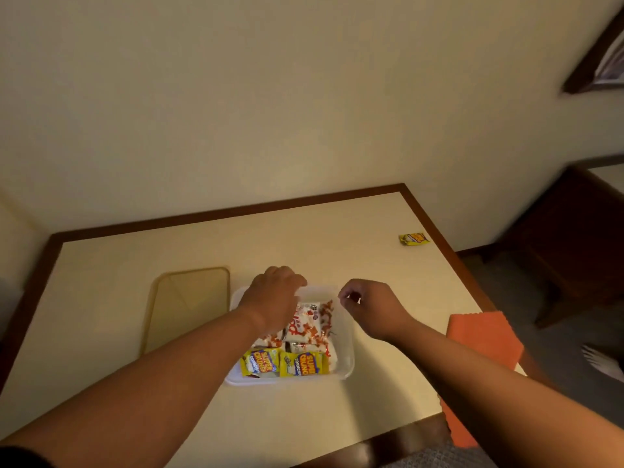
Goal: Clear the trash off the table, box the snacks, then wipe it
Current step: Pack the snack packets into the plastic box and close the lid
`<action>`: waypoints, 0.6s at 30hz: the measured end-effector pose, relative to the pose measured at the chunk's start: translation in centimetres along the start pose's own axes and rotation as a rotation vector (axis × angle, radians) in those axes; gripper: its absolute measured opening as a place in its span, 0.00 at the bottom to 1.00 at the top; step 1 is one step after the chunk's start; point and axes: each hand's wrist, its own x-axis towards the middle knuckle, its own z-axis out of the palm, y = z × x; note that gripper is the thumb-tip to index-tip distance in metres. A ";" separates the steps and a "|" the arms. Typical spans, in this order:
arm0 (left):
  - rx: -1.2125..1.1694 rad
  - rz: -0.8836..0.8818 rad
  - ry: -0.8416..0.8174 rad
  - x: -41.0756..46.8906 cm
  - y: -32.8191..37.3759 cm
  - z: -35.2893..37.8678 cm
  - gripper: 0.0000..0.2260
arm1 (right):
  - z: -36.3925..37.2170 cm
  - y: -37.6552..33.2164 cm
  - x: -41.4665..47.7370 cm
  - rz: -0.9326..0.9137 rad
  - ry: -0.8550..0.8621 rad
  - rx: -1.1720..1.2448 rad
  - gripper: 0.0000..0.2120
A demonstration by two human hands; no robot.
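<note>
Both grips unclear | left hand [275,298] hides box [347,352] | right hand [369,307] curled

Head camera looks steeply down, close over the table [111,265].

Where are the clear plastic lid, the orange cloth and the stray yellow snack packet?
Clear plastic lid [189,305], head view, its flat middle.
Orange cloth [483,336], head view, upper part.
Stray yellow snack packet [414,239], head view, its centre.

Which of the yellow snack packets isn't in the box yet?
The lone yellow packet near the table's far right edge; the other two lie side by side inside the white box.
</note>
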 end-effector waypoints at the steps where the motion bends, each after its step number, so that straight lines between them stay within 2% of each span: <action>1: 0.003 -0.030 -0.016 0.9 0.2 0.3 0.18 | -0.6 0.9 0.4 0.045 0.030 0.025 0.06; 6: -0.121 -0.093 -0.147 5.4 2.9 1.4 0.14 | -3.9 6.8 2.8 0.220 0.078 0.032 0.06; 12: -0.184 -0.076 -0.115 10.8 7.3 1.6 0.14 | -7.7 14.0 7.0 0.371 0.053 -0.067 0.08; 15: -0.210 -0.100 -0.088 13.5 9.0 1.9 0.14 | -9.2 17.6 10.0 0.505 0.057 -0.065 0.09; 16: -0.202 -0.107 -0.081 14.1 9.3 2.0 0.14 | -9.7 18.5 11.0 0.580 0.069 -0.019 0.09; 18: -0.200 -0.130 -0.074 15.1 9.9 2.1 0.14 | -10.3 20.0 12.8 0.750 0.066 0.227 0.06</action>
